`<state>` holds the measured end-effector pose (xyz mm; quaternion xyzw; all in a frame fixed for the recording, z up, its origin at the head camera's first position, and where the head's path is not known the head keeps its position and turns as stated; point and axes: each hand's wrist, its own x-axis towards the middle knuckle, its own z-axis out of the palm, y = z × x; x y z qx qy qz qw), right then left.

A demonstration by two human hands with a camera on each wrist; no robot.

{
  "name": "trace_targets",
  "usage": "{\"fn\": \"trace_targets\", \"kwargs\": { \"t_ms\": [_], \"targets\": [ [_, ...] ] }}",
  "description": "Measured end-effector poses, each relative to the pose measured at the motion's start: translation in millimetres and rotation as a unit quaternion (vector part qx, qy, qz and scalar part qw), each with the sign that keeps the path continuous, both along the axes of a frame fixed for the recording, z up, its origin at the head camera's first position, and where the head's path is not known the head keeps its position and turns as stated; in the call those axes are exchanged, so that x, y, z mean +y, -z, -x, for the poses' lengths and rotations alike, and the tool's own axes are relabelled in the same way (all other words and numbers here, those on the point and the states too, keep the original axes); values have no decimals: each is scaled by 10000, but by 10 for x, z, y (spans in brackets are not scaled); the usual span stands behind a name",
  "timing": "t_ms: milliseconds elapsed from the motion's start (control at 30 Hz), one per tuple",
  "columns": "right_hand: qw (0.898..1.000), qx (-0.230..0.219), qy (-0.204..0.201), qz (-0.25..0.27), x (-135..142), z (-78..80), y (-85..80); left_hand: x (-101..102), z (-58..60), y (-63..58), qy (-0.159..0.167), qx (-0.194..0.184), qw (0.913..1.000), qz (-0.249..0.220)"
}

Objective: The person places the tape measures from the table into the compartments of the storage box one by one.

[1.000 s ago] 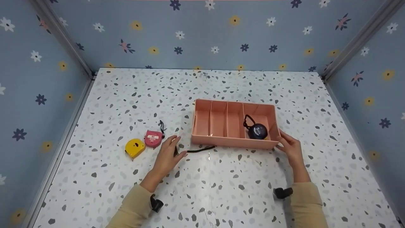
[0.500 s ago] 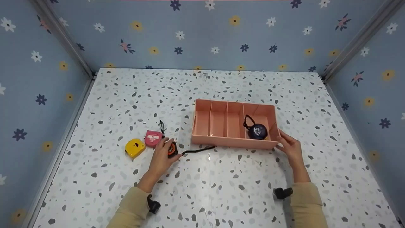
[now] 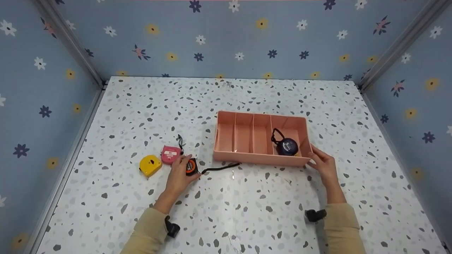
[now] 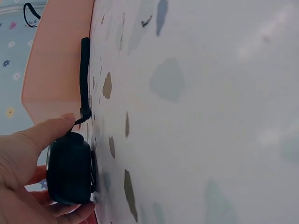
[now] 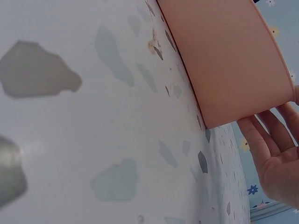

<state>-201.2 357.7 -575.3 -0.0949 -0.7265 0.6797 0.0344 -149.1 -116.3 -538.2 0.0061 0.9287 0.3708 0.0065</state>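
Left hand [image 3: 177, 176]: thumb and fingers clamped on the black tape [image 3: 191, 167]
Black tape: left of the box [image 3: 254, 158], just beside the pink tape [image 3: 170, 154]; strap [image 3: 220, 167] reaches toward the box's front wall
Right hand [image 3: 325, 167]: grips the box's near right corner
Rightmost compartment: navy tape [image 3: 287, 146]
Yellow tape [image 3: 149, 165]: beside the pink one

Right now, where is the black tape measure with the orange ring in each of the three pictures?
Head: the tape measure is left of centre, held in the left hand.
Left wrist: the tape measure is at lower left, its orange ring not showing.
Right wrist: it is not in this picture.
Shared landmark: the pink box (head: right of centre; left wrist: upper left; right wrist: upper right).
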Motion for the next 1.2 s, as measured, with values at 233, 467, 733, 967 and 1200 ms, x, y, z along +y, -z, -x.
{"fn": "trace_targets", "kwargs": {
  "t_ms": [233, 467, 733, 967, 1200],
  "targets": [
    [9998, 51, -54, 164, 9, -2, 6, -1, 12, 5, -163, -177, 9995, -189],
    [9998, -98, 107, 126, 21, 19, 55, 7, -1, 32, -275, 125, 9991, -298],
    [9998, -129, 157, 28, 16, 29, 59, 40, -26, 39, -335, 213, 9986, -343],
    [9997, -135, 202, 2, 6, 29, 44, 76, -32, -53, -371, 258, 9982, -403],
    [9997, -151, 211, 1, 4, 27, 56, 142, -62, -165, -392, 419, 9972, -483]
  ]
}}
